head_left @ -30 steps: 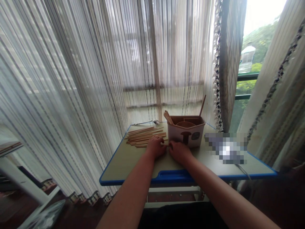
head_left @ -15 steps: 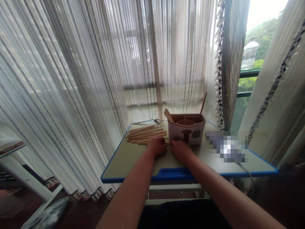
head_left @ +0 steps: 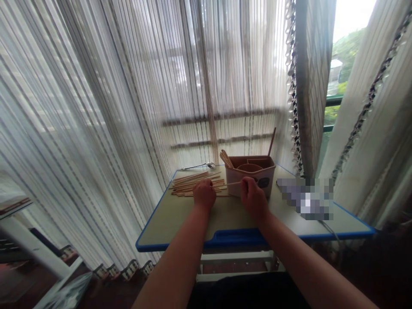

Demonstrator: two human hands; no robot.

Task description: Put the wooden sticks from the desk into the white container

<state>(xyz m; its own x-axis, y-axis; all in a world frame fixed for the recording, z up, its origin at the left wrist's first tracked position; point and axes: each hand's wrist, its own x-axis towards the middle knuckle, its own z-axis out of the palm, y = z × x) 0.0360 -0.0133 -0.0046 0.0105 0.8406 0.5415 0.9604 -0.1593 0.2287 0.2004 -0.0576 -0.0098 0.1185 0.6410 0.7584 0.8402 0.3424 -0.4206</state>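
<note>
My right hand is closed round one end of a thin wooden chopstick, raised just in front of the utensil holder. The chopstick runs left to my left hand, whose curled fingers close on its other end at the right side of a loose pile of chopsticks. Part of the pile is hidden behind that hand. Another chopstick lies low on the table between my hands. The pinkish utensil holder has brown compartments, with a bundle of chopsticks leaning in its left side.
A single dark stick stands in the holder's back right corner. Behind the pile lies a metal spoon. A blurred-out object with a cable is on the right of the blue-edged table. Curtains hang close behind.
My right hand has risen and moved right, in front of the holder. My left hand has shifted slightly left, so the hands are farther apart and more of the chopstick shows between them.
</note>
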